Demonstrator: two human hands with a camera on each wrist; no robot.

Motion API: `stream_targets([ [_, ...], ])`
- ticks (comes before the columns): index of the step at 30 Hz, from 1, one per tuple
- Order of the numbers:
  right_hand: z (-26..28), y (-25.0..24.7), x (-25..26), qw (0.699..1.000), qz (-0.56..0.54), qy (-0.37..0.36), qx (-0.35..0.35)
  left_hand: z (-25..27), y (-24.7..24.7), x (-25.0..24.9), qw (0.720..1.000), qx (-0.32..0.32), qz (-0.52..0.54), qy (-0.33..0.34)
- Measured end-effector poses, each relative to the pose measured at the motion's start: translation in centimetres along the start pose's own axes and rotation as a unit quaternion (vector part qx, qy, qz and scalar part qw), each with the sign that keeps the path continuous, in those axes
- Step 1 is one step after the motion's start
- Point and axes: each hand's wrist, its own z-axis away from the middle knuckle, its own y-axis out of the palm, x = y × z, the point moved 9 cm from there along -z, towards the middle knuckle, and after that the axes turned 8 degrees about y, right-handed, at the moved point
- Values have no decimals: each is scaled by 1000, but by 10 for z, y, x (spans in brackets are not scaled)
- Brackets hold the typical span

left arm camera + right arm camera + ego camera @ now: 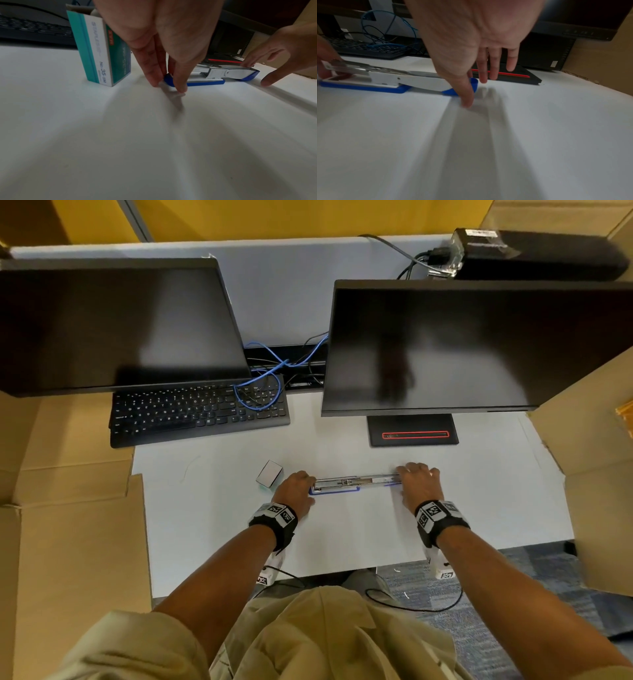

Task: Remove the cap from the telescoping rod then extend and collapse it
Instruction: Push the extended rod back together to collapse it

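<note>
No telescoping rod shows; the long object is a blue-and-white stapler (pixel 352 484) lying swung open and flat across the white desk. My left hand (pixel 308 487) is at its left end. In the left wrist view, thumb and fingers (pixel 154 79) pinch the blue base end of the stapler (pixel 214 75). My right hand (pixel 406 479) is at the right end with straight, spread fingers. In the right wrist view its thumb (pixel 467 100) touches the desk beside the blue tip of the stapler (pixel 385 79), and the other fingers hang past it.
A teal-and-white staple box (pixel 269 474) stands just left of my left hand. Behind are a black keyboard (pixel 198 416), a blue cable (pixel 260 385), two dark monitors (pixel 479 347) and a monitor base (pixel 412 433). Cardboard panels (pixel 68 508) flank the desk.
</note>
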Motion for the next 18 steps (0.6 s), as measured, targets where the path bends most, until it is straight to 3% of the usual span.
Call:
stream_targets([
  [3, 0, -1, 0, 998, -49, -1, 29, -2, -3, 0, 1000, -7, 6, -10],
  [10, 7, -24, -5, 982, -187, -2, -8, -6, -4, -2, 1000, 4, -13, -19],
  [14, 14, -53, -3, 963, -263, -50, -40, -6, -5, -1, 1000, -1, -7, -27],
  [18, 22, -73, 17, 938, -332, -93, -24, -5, -5, -1, 999, -7, 6, -32],
])
